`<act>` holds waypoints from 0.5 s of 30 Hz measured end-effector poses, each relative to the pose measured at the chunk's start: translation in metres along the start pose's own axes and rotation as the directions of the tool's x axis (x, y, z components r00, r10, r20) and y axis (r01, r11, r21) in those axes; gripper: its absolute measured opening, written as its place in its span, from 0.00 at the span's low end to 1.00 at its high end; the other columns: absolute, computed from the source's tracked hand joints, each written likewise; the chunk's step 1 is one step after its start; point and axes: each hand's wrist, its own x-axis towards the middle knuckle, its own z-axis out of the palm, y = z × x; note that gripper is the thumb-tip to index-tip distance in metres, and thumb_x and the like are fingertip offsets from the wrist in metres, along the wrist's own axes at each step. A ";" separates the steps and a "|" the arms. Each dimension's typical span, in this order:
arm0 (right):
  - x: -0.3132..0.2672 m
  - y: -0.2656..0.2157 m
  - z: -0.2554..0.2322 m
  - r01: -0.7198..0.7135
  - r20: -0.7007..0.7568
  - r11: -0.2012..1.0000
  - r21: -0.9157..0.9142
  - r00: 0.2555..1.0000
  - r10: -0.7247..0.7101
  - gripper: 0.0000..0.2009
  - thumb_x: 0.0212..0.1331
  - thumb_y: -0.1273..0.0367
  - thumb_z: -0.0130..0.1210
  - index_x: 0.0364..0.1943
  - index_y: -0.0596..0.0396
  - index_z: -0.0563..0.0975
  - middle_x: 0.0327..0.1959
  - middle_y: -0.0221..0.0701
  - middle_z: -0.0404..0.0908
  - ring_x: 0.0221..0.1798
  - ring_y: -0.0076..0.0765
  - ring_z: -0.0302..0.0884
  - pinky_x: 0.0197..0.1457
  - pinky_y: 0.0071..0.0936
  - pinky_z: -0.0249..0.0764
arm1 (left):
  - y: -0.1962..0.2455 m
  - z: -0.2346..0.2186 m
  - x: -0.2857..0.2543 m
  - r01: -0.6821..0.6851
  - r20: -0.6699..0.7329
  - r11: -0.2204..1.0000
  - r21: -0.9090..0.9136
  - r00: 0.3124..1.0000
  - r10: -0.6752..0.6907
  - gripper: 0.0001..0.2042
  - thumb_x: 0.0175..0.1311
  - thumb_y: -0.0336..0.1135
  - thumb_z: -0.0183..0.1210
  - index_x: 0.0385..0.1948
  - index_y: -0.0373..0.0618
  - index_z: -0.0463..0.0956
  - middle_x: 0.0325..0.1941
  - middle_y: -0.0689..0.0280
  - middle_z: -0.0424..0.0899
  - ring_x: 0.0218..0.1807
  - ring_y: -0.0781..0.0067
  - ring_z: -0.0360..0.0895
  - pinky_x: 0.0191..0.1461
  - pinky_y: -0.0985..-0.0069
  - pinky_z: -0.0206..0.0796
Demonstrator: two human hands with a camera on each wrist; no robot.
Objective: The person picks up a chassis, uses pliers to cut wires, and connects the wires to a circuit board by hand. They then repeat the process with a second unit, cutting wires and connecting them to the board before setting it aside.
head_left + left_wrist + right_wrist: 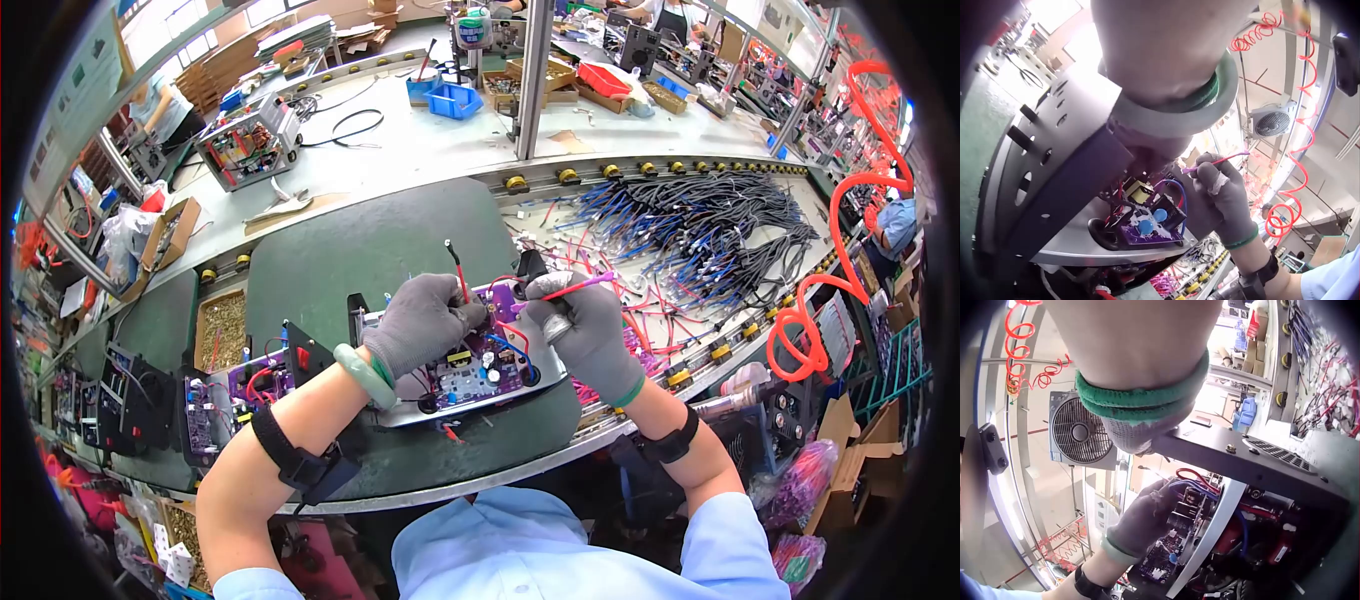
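My gloved left hand (425,322) is over the purple circuit board (470,375) of an open metal-cased unit, fingers curled at its upper part. A red cable (459,270) with a black end stands up from between those fingers; their tips are partly hidden. My gloved right hand (590,340) is just right of the board and pinches a thin red wire (575,287) with purple ends between thumb and fingers. In the left wrist view, blue round components (1145,226) and a yellow transformer (1139,192) sit on the board. Red and blue wires (1200,484) loop beside the left hand in the right wrist view.
A heap of black and blue cables (700,235) lies on the bench at the right, with loose red wires nearer. More open units (205,410) stand in line on the left. A blue bin (454,101) is at the back. A coiled red hose (800,335) hangs at the right.
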 end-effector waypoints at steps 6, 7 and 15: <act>0.000 0.001 0.000 0.021 -0.022 1.000 0.014 1.000 -0.021 0.08 0.59 0.75 0.65 0.42 0.59 0.83 0.29 0.36 0.86 0.31 0.29 0.84 0.37 0.27 0.78 | -0.012 0.001 0.008 0.068 0.035 0.982 -0.174 0.997 -0.063 0.12 0.65 0.39 0.67 0.37 0.38 0.85 0.27 0.61 0.86 0.31 0.75 0.82 0.39 0.71 0.74; 0.001 0.000 0.000 0.020 -0.020 1.000 0.006 1.000 -0.020 0.08 0.59 0.75 0.65 0.42 0.59 0.83 0.29 0.36 0.86 0.31 0.29 0.84 0.36 0.27 0.78 | -0.012 0.002 0.008 0.067 0.036 0.982 -0.174 0.997 -0.062 0.12 0.65 0.39 0.67 0.37 0.38 0.85 0.27 0.61 0.86 0.31 0.75 0.82 0.39 0.71 0.74; -0.002 0.008 0.006 0.173 -0.012 0.983 0.067 0.985 -0.172 0.14 0.62 0.75 0.61 0.51 0.53 0.84 0.32 0.33 0.88 0.30 0.31 0.85 0.39 0.31 0.84 | -0.026 0.008 0.010 -0.248 -0.032 0.954 0.168 0.966 0.257 0.08 0.66 0.39 0.69 0.39 0.46 0.87 0.29 0.67 0.86 0.32 0.77 0.79 0.41 0.74 0.73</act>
